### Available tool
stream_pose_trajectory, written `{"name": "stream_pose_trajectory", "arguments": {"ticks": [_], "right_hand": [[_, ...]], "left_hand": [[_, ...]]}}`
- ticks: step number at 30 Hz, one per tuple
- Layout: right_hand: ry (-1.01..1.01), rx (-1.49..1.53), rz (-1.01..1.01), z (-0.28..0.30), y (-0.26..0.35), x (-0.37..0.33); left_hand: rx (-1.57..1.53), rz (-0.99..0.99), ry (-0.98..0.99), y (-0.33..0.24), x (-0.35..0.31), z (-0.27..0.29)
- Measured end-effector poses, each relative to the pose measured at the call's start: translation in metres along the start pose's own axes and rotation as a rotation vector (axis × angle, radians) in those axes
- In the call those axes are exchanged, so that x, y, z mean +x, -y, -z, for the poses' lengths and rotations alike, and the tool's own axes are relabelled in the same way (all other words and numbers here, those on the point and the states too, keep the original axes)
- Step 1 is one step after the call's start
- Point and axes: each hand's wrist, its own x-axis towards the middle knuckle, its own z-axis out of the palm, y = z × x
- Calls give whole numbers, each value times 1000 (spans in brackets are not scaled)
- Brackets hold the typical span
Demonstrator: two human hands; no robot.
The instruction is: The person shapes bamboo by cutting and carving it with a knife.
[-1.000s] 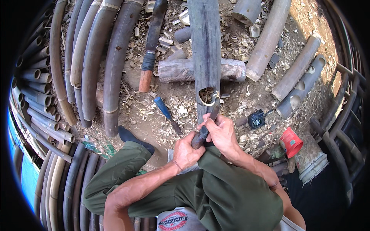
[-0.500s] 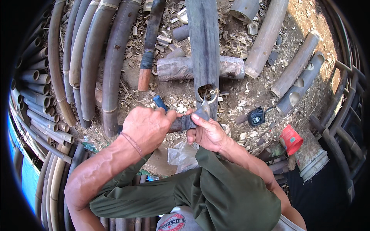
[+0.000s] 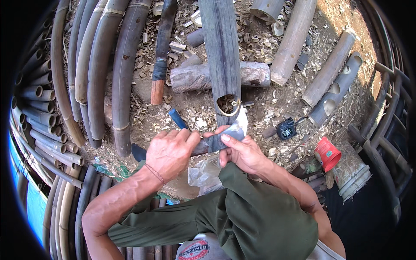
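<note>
Both my hands are closed on a short curved knife (image 3: pixel 237 129). My left hand (image 3: pixel 172 152) wraps the butt end of its handle. My right hand (image 3: pixel 245 154) grips the dark wrapped part beside the blade, with the thumb lying along it. The shiny blade points away and to the right, its tip just beside the opening cut in a long grey bamboo pole (image 3: pixel 220 52). Shavings lie inside that opening. Beneath the pole, a short log (image 3: pixel 188 79) lies crosswise. A blue tool handle (image 3: pixel 177 118) sticks up beyond my left hand.
A tool with an orange-brown wooden handle (image 3: pixel 157 91) lies farther out. Bamboo poles (image 3: pixel 122 78) line the left side. At right are a black tape measure (image 3: pixel 286 129), a red cup (image 3: pixel 327 154), a whitish bucket (image 3: pixel 352 171) and a notched bamboo piece (image 3: pixel 331 105). Chips cover the ground.
The knife has turned in my hands, so more of the blade's shiny side shows and its tip leans farther right. My left hand has come slightly nearer. The whole view has shifted a little.
</note>
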Motion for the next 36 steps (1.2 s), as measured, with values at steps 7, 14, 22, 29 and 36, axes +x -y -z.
{"name": "stream_pose_trajectory", "arguments": {"ticks": [7, 14, 22, 29, 36], "right_hand": [[-97, 26, -156, -7, 4, 12], [-433, -651, 52, -6, 1, 6], [-674, -1079, 205, -10, 12, 12], [-401, -884, 207, -18, -21, 37], [137, 430, 327, -34, -5, 51]], "left_hand": [[-236, 71, 485, 26, 20, 21], [-779, 435, 218, -39, 3, -79], [-1091, 572, -91, -108, 32, -130], [-923, 589, -59, -32, -1, -113], [213, 167, 194, 19, 60, 61]]}}
